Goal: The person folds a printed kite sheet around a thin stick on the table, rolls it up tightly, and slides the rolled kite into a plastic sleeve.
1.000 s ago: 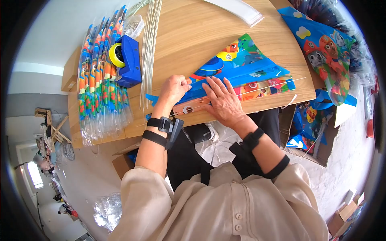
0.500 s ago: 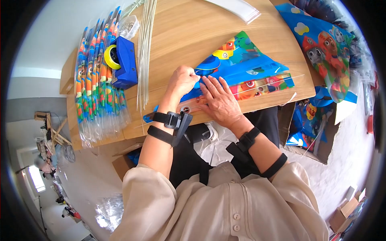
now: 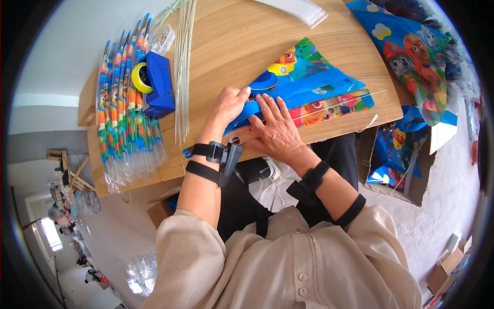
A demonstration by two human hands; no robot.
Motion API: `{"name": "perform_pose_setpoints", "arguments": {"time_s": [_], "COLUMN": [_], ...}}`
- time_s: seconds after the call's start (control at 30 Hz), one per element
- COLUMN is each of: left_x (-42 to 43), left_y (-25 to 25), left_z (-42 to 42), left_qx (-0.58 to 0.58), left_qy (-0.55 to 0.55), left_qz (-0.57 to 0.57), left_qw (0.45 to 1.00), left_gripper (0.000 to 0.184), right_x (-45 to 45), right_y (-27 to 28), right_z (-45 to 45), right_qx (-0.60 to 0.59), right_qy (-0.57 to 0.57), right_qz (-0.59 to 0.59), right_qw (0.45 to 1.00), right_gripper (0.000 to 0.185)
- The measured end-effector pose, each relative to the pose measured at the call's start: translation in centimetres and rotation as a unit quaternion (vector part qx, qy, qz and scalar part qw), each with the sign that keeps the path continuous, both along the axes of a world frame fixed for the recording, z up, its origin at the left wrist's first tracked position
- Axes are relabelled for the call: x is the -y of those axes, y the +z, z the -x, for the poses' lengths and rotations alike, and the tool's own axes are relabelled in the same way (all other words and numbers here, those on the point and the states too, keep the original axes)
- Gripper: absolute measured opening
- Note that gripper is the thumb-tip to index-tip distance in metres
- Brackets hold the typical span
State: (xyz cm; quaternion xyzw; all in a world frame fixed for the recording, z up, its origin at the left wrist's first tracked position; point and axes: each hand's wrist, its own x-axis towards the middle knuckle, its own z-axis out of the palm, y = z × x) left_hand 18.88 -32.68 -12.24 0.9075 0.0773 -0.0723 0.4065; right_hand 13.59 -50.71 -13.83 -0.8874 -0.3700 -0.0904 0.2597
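Note:
A blue kite (image 3: 303,85) with printed cartoon dogs lies partly folded on the wooden table, its thin plastic sail wrinkled. My left hand (image 3: 227,107) is closed at its left part, thumb and fingers pinching the blue edge, which bulges up in a loop. My right hand (image 3: 278,129) lies flat beside it, fingers stretched out over the kite and pressing it down. A thin clear rod (image 3: 355,98) runs along the near side of the kite. Part of the near edge is hidden under my right hand and wrist.
At left are several packed kites (image 3: 121,103) in clear sleeves, a blue tape dispenser (image 3: 159,85), thin white rods (image 3: 182,72) and a small clear tub (image 3: 162,38). White strips (image 3: 298,10) lie at the back. Another printed kite (image 3: 411,56) hangs at right, above a cardboard box (image 3: 422,180).
My left hand has shifted slightly, and the blue edge beside it now rises in a loop. My right hand stays flat on the kite, its fingers slightly moved. The view has tilted a little.

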Motion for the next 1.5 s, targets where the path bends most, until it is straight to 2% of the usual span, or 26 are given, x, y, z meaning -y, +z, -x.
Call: {"name": "perform_pose_setpoints", "arguments": {"time_s": [0.1,0.13,0.2,0.3,0.37,0.47,0.5,0.53,0.6,0.63,0.7,0.73,0.77,0.8,0.83,0.9,1.03,1.07,1.13,1.17,1.23,1.27,1.3,1.37,1.47,1.5], "left_x": [0.2,0.6,0.7,0.1,0.4,1.3,0.9,1.2,1.9,2.2,2.6,2.7,2.7,2.6,2.5,1.9,1.2,1.0,0.5,0.1,-0.3,-0.2,-0.2,0.5,1.5,1.5], "left_y": [0.6,1.5,1.5,0.5,0.6,0.8,0.4,0.7,1.7,2.3,2.8,2.8,2.7,2.6,2.6,2.7,3.7,3.7,3.2,2.7,2.2,2.1,2.0,2.3,1.9,1.0], "left_z": [0.3,0.5,0.8,1.4,2.7,4.8,5.5,6.1,7.2,7.6,8.1,8.2,8.2,8.2,8.1,7.7,6.7,6.4,5.6,5.1,4.1,3.6,3.1,2.7,2.9,3.2], "left_qx": [0.000,-0.041,-0.082,-0.023,0.057,0.108,0.109,0.110,0.195,0.167,0.169,0.170,0.171,0.179,0.186,0.164,0.122,0.122,0.142,0.144,0.082,0.083,0.035,-0.014,-0.003,0.096], "left_qy": [-0.007,0.011,0.030,-0.026,-0.081,-0.085,-0.113,-0.114,-0.170,-0.179,-0.183,-0.184,-0.185,-0.188,-0.190,-0.192,-0.219,-0.220,-0.217,-0.218,-0.157,-0.158,-0.114,-0.072,-0.040,-0.044], "left_qz": [0.014,0.037,0.064,0.053,-0.028,-0.060,-0.083,-0.082,-0.187,-0.212,-0.237,-0.261,-0.260,-0.266,-0.272,-0.249,-0.214,-0.214,-0.175,-0.175,-0.072,-0.072,-0.067,-0.062,-0.119,-0.160], "left_qw": [1.000,0.998,0.994,0.998,0.995,0.989,0.984,0.984,0.948,0.946,0.939,0.932,0.932,0.928,0.925,0.935,0.944,0.944,0.950,0.949,0.982,0.981,0.991,0.995,0.992,0.981], "left_gripper": [0.045,0.042,0.040,0.034,0.026,0.027,0.041,0.041,0.056,0.065,0.067,0.068,0.068,0.065,0.062,0.058,0.043,0.043,0.025,0.025,0.016,0.016,0.015,0.015,0.010,0.006], "right_x": [1.1,2.0,4.7,8.6,10.5,12.3,12.7,12.9,13.2,13.1,12.7,12.6,12.6,12.6,12.7,12.8,12.7,12.5,12.1,11.9,11.2,10.8,10.3,9.6,8.6,8.4], "right_y": [0.3,0.3,0.0,0.3,1.0,1.5,1.5,1.6,1.6,2.0,2.8,2.9,3.0,3.1,3.0,2.9,4.4,4.3,4.3,4.7,4.6,4.5,4.2,3.6,4.1,4.5], "right_z": [-0.9,-1.4,-2.8,-4.3,-4.8,-5.6,-5.8,-5.9,-6.0,-5.9,-5.9,-6.0,-6.1,-6.2,-6.4,-7.1,-9.7,-10.4,-12.1,-12.6,-14.1,-14.6,-14.8,-15.1,-14.8,-14.6], "right_qx": [0.009,0.008,0.015,0.024,0.001,-0.021,-0.013,-0.012,0.009,0.009,0.078,0.078,0.098,0.117,0.118,0.018,-0.072,-0.072,-0.151,-0.197,-0.194,-0.192,-0.206,-0.185,-0.182,-0.201], "right_qy": [-0.032,-0.058,-0.099,-0.113,-0.074,-0.046,-0.033,-0.034,-0.007,-0.009,-0.005,-0.006,0.018,0.042,0.042,0.061,0.090,0.089,0.112,0.070,0.074,0.078,0.035,0.026,-0.010,-0.038], "right_qz": [0.045,0.077,0.050,0.069,0.104,0.125,0.131,0.132,0.158,0.158,0.215,0.216,0.193,0.170,0.171,0.103,0.133,0.133,0.129,0.136,0.145,0.154,0.178,0.183,0.201,0.213], "right_qw": [0.998,0.995,0.994,0.991,0.992,0.991,0.991,0.991,0.987,0.987,0.973,0.973,0.976,0.978,0.977,0.993,0.984,0.984,0.974,0.968,0.967,0.966,0.962,0.965,0.963,0.955], "right_gripper": [0.066,0.069,0.077,0.084,0.089,0.089,0.085,0.085,0.075,0.075,0.058,0.058,0.049,0.039,0.039,0.029,0.019,0.019,0.025,0.030,0.032,0.033,0.025,0.026,0.029,0.031]}}
